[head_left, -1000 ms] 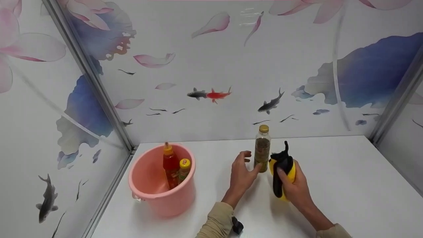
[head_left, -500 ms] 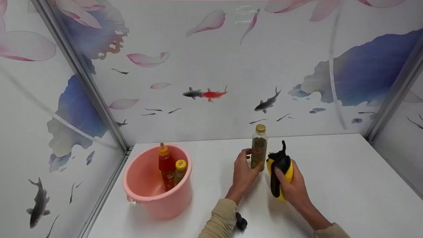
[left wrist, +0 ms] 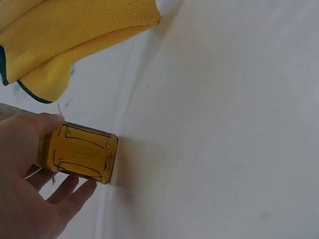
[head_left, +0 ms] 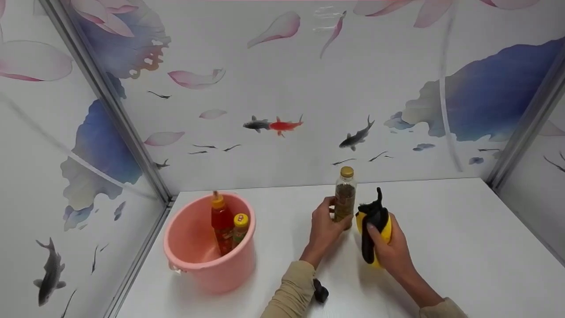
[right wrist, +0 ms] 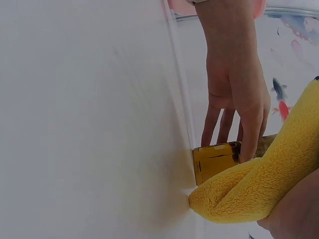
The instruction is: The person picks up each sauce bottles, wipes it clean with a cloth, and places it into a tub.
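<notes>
My left hand (head_left: 324,225) grips a glass bottle (head_left: 345,194) with a gold cap and dark contents, thumb on the near side and fingers behind. In the left wrist view, the base of the bottle (left wrist: 84,152) shows amber, with the fingers around its body. My right hand (head_left: 395,249) holds a folded black-and-yellow cloth (head_left: 374,234), the thumb pressed on its black side. In the right wrist view, the fuzzy yellow cloth (right wrist: 249,191) hangs close beside the bottle (right wrist: 217,159) and overlaps part of it.
A pink bucket (head_left: 212,274) stands on the white table (head_left: 446,238) at the left. Inside lean a red sauce bottle (head_left: 222,225) and a smaller yellow-capped jar (head_left: 240,227). A small black object (head_left: 321,291) is by the left cuff. Printed wall panels (head_left: 273,79) enclose the table.
My left hand has closed around the bottle, from fingers spread beside it. The head view has shifted slightly. The right hand keeps its hold on the cloth.
</notes>
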Demonstrator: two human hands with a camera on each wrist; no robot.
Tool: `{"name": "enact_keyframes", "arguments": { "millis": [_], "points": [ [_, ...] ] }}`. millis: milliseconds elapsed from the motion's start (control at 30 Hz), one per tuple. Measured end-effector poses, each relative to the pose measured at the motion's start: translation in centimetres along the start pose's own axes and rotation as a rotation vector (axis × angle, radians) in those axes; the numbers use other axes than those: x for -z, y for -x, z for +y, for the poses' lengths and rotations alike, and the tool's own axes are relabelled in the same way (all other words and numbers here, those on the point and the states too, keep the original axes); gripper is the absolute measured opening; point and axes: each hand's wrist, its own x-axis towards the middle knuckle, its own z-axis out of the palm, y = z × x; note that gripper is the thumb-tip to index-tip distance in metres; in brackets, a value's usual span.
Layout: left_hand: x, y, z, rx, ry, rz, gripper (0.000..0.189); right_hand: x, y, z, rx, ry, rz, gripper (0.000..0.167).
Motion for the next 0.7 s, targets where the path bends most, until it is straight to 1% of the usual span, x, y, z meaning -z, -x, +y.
{"name": "enact_keyframes", "arguments": {
  "millis": [167,267,533,700],
  "points": [
    [0.4,0.6,0.1,-0.005,-0.021,0.016,0.054,-0.1,0.1,-0.1,0.004,-0.005,-0.003,0.04],
    [1.0,1.1,0.4,-0.012,-0.013,0.018,0.054,-0.1,0.1,-0.1,0.008,-0.011,-0.007,0.04],
    [3.2,2.1,1.8,-0.036,0.027,-0.003,0.057,-0.3,0.2,-0.3,-0.007,0.003,-0.01,0.044],
    [4.4,3.2,2.4,-0.045,0.046,-0.006,0.056,-0.6,0.3,-0.6,-0.007,-0.008,-0.016,0.046]
  ]
}}
